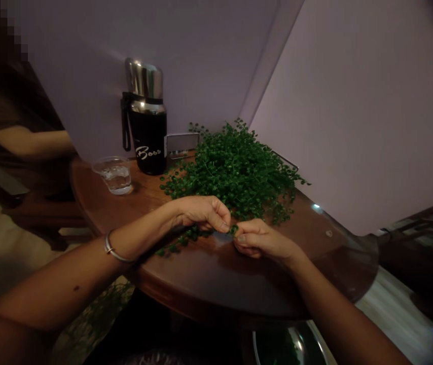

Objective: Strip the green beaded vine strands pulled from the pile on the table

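My left hand (201, 213) and my right hand (258, 239) meet over a round dark wooden table (216, 276). Their fingertips pinch a sprig of tiny round green leaves (233, 229), and its stem trails down to the left across the tabletop (180, 239). A silver bangle (113, 249) circles my left wrist. Just behind both hands lies a large heap of the same leafy green plant (235, 172), close to my fingers.
A black flask marked "Boss" (148, 137) and a water glass (114, 175) stand at the table's back edge, beside a flat metal object (181, 145). Pale walls meet behind the table. Another person's arm (30, 142) rests at the left. A shiny metal rim (290, 344) shows below.
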A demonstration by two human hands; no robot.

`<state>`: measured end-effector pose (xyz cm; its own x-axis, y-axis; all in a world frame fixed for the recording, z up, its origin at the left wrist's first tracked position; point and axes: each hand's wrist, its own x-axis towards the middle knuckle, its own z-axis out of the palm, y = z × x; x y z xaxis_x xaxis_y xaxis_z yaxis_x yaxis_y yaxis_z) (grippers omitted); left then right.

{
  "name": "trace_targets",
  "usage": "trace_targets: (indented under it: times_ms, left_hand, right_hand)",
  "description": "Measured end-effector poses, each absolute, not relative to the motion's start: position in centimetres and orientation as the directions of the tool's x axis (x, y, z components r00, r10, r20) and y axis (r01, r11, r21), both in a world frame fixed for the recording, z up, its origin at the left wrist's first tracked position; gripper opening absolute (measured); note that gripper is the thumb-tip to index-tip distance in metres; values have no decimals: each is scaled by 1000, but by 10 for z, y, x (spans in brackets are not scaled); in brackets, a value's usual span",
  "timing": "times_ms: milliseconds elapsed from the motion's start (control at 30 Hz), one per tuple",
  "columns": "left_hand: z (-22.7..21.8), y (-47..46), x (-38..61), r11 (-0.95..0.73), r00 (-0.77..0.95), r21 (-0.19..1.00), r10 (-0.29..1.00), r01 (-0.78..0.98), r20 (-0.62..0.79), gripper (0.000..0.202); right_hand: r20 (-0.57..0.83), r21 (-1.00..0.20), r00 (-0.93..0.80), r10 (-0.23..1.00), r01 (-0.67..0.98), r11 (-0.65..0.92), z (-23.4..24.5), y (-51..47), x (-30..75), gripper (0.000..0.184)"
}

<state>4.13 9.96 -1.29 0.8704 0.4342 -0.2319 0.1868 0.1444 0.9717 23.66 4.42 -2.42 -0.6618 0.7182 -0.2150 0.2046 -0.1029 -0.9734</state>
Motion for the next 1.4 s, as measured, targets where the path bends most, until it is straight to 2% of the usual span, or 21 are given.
trace_targets:
  times_ms: [167, 300, 367, 433, 500, 600, 767, 967, 1167, 1400]
  left_hand:
    - [-14, 103, 37, 164, 868, 969, 433, 187, -241, 15]
    - [-11, 119, 25, 222, 773, 965, 585, 138, -245, 19]
    - [-9, 125, 23, 257, 732, 965, 645, 62, -219, 21]
    - [-9, 127, 27, 234, 724, 972, 664, 36, -186, 21]
    - [-9, 125, 31, 172, 686, 985, 713, 30, -146, 21]
    - [-10, 121, 35, 103, 645, 994, 757, 41, -106, 19]
    - [-10, 112, 41, 41, 684, 995, 724, 90, -92, 17]
    - [-10, 106, 46, -76, 727, 987, 685, 144, -53, 13]
    - [-7, 102, 47, -97, 740, 987, 672, 132, -33, 12]
    - [-5, 99, 46, -77, 778, 993, 628, 85, -18, 11]
  right_hand:
    - [-226, -969, -651, 724, 225, -99, -24, 42, 240, 21]
    - [-124, -992, -699, 705, 89, -86, -23, 38, 253, 25]
    - [-100, -990, -587, 804, -21, -138, -22, 40, 256, 25]
    - [-163, -969, -418, 894, -103, -225, -20, 43, 254, 16]
    - [-234, -944, -335, 913, -148, -297, -20, 47, 248, 15]
    - [-251, -933, -299, 921, -179, -313, -24, 51, 241, 23]
    - [-177, -974, -229, 957, -98, -204, -30, 47, 231, 35]
    - [-131, -990, -189, 973, 80, -117, -31, 45, 224, 29]
    - [-59, -996, -33, 998, -61, -61, -28, 40, 219, 26]
    - [-73, -976, 47, 996, -208, -62, -19, 41, 229, 25]
